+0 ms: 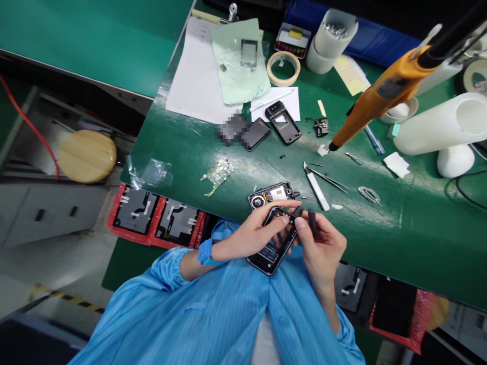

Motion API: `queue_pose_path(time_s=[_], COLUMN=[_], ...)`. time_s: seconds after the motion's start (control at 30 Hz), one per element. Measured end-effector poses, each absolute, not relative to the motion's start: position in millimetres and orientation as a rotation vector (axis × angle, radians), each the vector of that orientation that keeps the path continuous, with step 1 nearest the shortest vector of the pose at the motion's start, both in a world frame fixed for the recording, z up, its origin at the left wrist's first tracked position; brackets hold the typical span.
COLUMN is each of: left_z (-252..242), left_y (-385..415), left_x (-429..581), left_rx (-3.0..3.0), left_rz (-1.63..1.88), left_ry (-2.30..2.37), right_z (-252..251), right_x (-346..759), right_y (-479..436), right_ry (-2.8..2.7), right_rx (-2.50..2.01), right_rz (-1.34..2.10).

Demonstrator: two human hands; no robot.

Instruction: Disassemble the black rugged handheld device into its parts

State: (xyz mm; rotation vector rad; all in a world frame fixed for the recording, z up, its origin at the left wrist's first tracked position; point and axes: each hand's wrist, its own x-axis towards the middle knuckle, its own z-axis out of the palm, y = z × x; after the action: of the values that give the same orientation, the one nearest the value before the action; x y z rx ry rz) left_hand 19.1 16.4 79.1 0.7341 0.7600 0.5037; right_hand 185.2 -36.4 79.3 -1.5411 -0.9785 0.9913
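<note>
Phone housing (274, 238), lower centre of frame: grasped by left hand (254, 234). Right hand (323, 251) pinches black tool (312, 222). White cup (332, 48), upper right: holds silvery screws (336, 29).

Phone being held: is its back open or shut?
Open: the phone, in the left grip, shows inner parts, no cover; the right grip holds a tool.
</note>
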Motion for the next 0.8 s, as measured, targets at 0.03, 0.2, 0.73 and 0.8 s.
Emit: queue_pose_path(time_s=[0.03,0.2,0.73,0.8], left_z=[79.0,76.2,73.4,73.3], left_y=[16.3,16.3,15.2,15.5], left_x=[19.3,20.0,22.2,22.4], left_rx=[0.725,0.708,0.781,0.777], left_rz=[0.503,0.509,0.506,0.515], left_ry=[0.759,0.744,0.795,0.799], right_z=[79.2,78.7,75.2,74.6], right_x=[185.4,185.8,187.3,187.5], right_y=[-36.3,-35.3,-36.6,-36.7], right_ry=[-0.977,-0.977,-1.025,-1.031], right_rx=[-1.537,-1.538,-1.578,-1.579], right_rz=[0.991,0.986,0.958,0.952])
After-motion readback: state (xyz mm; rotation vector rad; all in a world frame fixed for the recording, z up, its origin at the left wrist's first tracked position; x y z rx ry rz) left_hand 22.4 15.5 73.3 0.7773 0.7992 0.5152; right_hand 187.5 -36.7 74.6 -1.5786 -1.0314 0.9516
